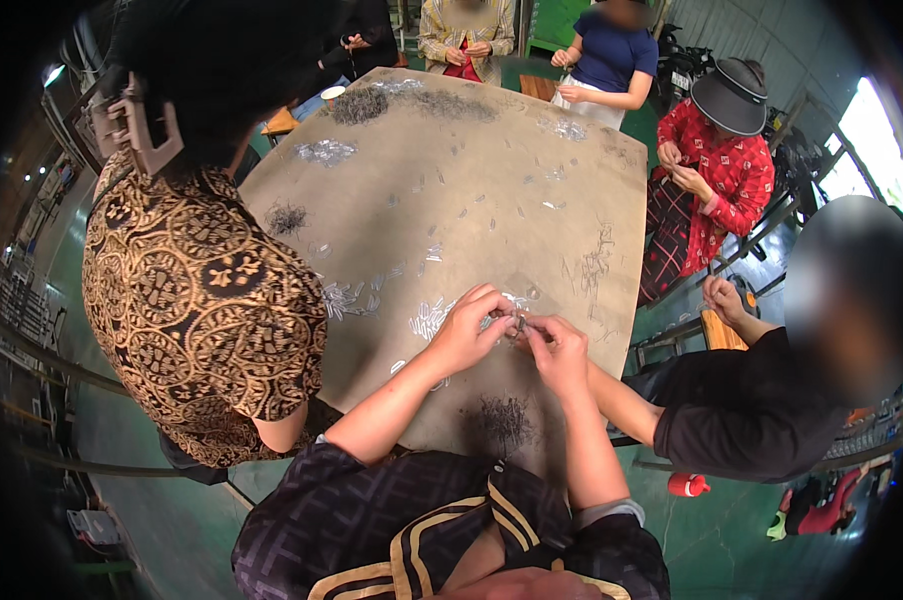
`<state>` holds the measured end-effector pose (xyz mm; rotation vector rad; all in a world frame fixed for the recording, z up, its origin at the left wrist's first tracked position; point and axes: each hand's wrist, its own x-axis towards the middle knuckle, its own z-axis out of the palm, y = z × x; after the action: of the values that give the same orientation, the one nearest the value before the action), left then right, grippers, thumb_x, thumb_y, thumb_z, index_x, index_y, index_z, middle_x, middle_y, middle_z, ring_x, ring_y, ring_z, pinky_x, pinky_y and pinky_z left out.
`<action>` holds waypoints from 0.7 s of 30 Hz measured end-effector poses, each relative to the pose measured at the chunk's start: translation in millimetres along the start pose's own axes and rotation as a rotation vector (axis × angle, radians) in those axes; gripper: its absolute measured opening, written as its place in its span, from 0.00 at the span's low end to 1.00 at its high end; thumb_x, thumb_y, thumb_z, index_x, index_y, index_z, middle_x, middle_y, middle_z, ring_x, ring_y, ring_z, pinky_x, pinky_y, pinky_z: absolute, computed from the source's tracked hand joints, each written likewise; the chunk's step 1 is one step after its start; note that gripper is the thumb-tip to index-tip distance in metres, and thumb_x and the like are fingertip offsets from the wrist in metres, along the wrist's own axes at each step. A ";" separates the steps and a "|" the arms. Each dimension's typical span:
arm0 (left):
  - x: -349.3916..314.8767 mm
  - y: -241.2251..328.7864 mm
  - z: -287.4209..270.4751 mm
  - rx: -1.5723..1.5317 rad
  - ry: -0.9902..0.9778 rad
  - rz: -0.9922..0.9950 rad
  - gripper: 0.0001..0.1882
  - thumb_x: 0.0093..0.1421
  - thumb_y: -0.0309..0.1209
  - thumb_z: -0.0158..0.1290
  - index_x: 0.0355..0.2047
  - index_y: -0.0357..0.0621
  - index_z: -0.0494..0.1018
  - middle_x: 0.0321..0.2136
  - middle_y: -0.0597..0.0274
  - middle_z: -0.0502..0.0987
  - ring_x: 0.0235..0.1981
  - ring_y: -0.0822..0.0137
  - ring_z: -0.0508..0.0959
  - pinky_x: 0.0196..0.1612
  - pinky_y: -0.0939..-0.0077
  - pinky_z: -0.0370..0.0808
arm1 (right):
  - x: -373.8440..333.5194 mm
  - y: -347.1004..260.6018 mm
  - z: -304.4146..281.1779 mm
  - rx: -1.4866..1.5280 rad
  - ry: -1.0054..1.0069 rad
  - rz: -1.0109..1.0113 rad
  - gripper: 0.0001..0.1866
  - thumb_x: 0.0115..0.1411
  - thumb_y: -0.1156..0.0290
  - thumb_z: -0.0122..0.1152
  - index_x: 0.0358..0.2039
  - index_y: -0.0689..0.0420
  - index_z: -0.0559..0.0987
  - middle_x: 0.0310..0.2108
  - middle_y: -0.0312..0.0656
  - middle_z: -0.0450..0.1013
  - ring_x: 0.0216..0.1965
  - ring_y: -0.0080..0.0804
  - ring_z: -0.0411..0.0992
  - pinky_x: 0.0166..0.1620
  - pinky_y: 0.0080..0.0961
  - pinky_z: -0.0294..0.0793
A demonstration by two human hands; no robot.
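Over the near part of the table, my left hand (469, 325) and my right hand (560, 350) meet with the fingertips pinched together. Between them is a small dark metal piece (519, 322), too small to name; both hands seem to grip it. Just left of my left hand lies a pile of shiny, silvery elongated metal pieces (430, 318), partly hidden by that hand. A heap of thin dark wire-like pieces (505, 422) rests close to my body, between my forearms.
The brown-topped table (392, 215) carries more piles: dark pieces (360, 106) and silvery pieces (325, 152). A person in a patterned shirt (202, 310) stands close on my left. Someone in black sleeves (742, 420) sits close on my right. Several others work around the far edges.
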<state>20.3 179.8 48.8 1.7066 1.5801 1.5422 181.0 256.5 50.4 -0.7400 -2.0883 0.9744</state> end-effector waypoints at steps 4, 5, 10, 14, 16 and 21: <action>-2.9 0.4 -4.8 0.048 0.073 -0.034 0.05 0.54 0.23 0.54 0.29 0.36 0.69 0.26 0.58 0.70 0.30 0.65 0.71 0.36 0.75 0.69 | 0.3 -0.5 6.5 -0.028 -0.015 -0.030 0.07 0.50 0.81 0.60 0.32 0.64 0.78 0.33 0.50 0.76 0.34 0.47 0.75 0.37 0.34 0.74; -3.3 1.3 -5.5 0.067 0.076 -0.042 0.05 0.54 0.23 0.54 0.29 0.36 0.69 0.26 0.58 0.70 0.30 0.65 0.71 0.36 0.75 0.69 | 1.6 -2.1 8.2 -0.023 -0.017 -0.018 0.07 0.50 0.81 0.60 0.32 0.64 0.78 0.32 0.50 0.76 0.33 0.47 0.75 0.37 0.34 0.74; -2.5 1.7 -4.9 0.043 0.162 -0.127 0.04 0.55 0.23 0.52 0.29 0.36 0.67 0.26 0.57 0.73 0.28 0.66 0.73 0.35 0.74 0.70 | 6.5 0.5 20.1 -0.046 -0.001 -0.110 0.04 0.50 0.80 0.61 0.29 0.64 0.78 0.26 0.49 0.74 0.27 0.45 0.73 0.33 0.31 0.73; -6.9 -4.4 -2.4 -0.118 0.178 -0.170 0.04 0.57 0.23 0.48 0.31 0.37 0.65 0.28 0.55 0.75 0.28 0.64 0.75 0.36 0.73 0.71 | 11.1 -15.3 22.1 0.027 -0.010 -0.061 0.05 0.48 0.81 0.61 0.28 0.64 0.78 0.24 0.47 0.73 0.26 0.44 0.72 0.32 0.32 0.72; -6.4 -3.6 -4.0 -0.154 0.194 -0.143 0.04 0.58 0.21 0.47 0.33 0.37 0.64 0.29 0.56 0.75 0.29 0.65 0.75 0.37 0.74 0.71 | 7.3 16.5 31.7 0.160 0.072 0.005 0.04 0.49 0.80 0.60 0.28 0.63 0.78 0.24 0.47 0.73 0.26 0.44 0.72 0.32 0.33 0.72; -4.1 4.6 -23.4 -0.012 0.220 -0.052 0.05 0.57 0.19 0.47 0.34 0.38 0.64 0.29 0.57 0.75 0.31 0.67 0.75 0.38 0.75 0.71 | -11.2 104.2 73.2 -0.284 -0.047 -0.062 0.11 0.51 0.77 0.56 0.36 0.61 0.78 0.32 0.50 0.74 0.35 0.47 0.72 0.39 0.38 0.72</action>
<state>3.5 165.6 58.8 1.5203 1.7011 1.7590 150.5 276.2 -72.2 -0.7936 -2.3055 0.6739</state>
